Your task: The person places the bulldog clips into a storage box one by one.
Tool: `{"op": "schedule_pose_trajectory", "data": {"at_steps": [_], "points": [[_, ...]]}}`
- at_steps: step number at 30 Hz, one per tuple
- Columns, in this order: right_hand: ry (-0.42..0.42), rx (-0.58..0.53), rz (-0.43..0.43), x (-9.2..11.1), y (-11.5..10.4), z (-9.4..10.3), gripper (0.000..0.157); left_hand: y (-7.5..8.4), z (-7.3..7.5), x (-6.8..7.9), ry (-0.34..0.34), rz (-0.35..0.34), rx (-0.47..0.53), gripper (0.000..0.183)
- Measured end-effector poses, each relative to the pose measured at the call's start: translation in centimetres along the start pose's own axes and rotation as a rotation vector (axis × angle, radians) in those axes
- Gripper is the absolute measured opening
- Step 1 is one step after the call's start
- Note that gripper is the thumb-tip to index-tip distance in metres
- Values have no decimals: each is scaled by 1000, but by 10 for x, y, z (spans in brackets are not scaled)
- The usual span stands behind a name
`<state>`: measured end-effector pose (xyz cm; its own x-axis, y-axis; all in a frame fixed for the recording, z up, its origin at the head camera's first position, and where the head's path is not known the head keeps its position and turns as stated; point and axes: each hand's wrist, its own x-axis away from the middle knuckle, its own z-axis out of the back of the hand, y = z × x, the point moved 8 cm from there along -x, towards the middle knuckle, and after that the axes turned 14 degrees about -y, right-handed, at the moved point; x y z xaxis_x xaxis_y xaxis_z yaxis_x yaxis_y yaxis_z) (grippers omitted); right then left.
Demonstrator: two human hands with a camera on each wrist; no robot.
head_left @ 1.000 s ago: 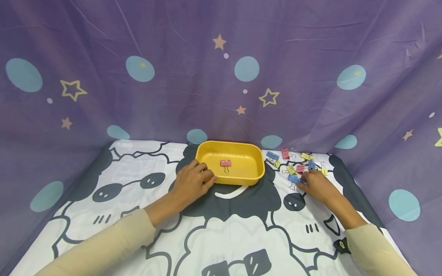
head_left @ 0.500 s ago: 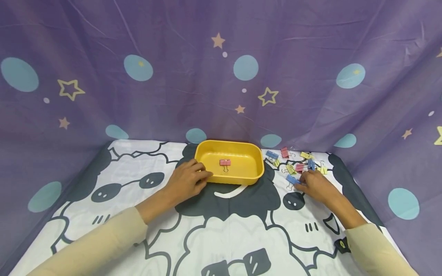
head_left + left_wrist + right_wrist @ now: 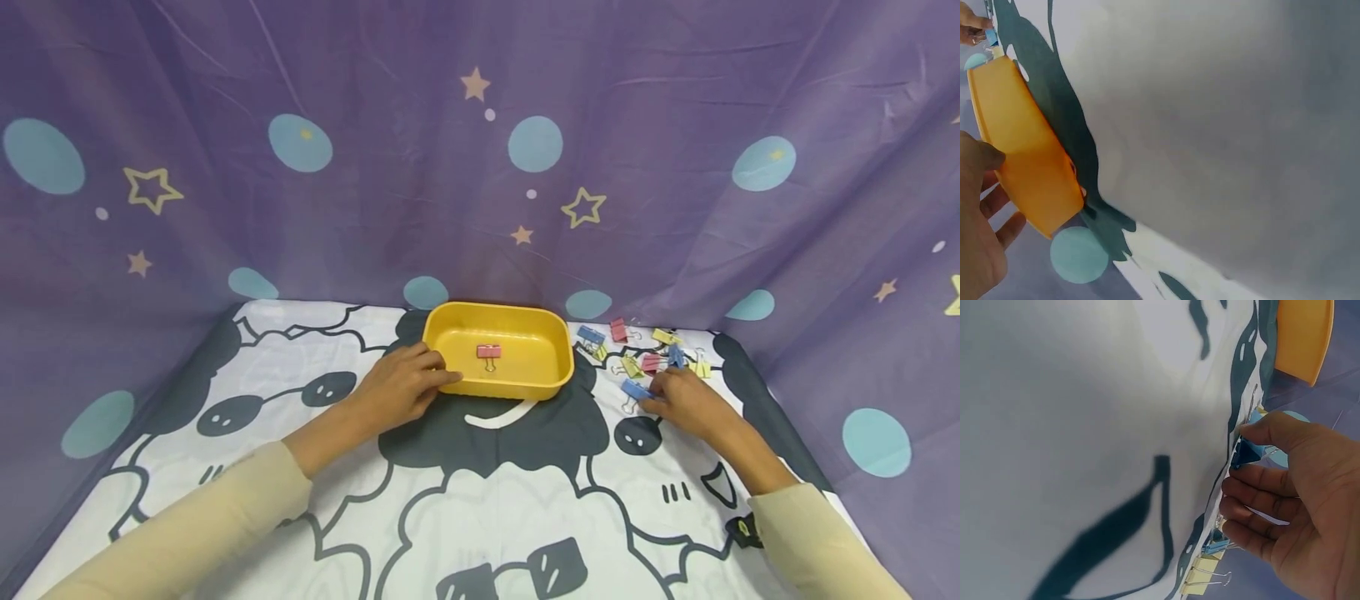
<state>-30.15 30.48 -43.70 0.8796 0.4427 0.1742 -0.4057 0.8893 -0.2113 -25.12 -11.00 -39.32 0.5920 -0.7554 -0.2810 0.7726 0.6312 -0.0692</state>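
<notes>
My left hand (image 3: 397, 383) holds the left front corner of a yellow plastic tray (image 3: 517, 390). In the left wrist view, the thumb lies on the tray's outer wall (image 3: 1019, 137) and the fingers sit around its end. One pink binder clip (image 3: 489, 352) rests inside the tray, its wire handle toward me. At the right, my right hand (image 3: 690, 404) pinches a blue binder clip (image 3: 636, 389) lying on the cloth. The right wrist view has this blue clip (image 3: 1247, 452) between thumb and index finger, the other fingers loosely bent.
Several binder clips lie right of the tray, among them a blue one (image 3: 591, 335), a pink one (image 3: 618, 331) and a yellow one (image 3: 666, 337). A sheep-patterned cloth (image 3: 487, 508) covers the table. Behind hangs a purple curtain (image 3: 420, 225).
My left hand has slid slightly left and back along the tray's corner. The blue clip at my right fingertips has shifted slightly left and turned a little. The tray has barely moved.
</notes>
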Motion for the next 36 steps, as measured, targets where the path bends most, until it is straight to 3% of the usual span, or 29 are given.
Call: {"op": "schedule_pose_trajectory", "data": {"at_steps": [8, 17, 25, 36], "points": [[180, -9, 179, 2, 2, 13, 28, 1, 2, -3, -37, 11, -8, 42], [93, -28, 65, 0, -19, 36, 31, -1, 2, -5, -52, 1, 17, 40], [133, -36, 97, -7, -31, 46, 28, -6, 3, -7, -95, -48, 117, 37], [122, -64, 76, -22, -48, 61, 31, -10, -1, -5, -31, -104, 105, 39]]}}
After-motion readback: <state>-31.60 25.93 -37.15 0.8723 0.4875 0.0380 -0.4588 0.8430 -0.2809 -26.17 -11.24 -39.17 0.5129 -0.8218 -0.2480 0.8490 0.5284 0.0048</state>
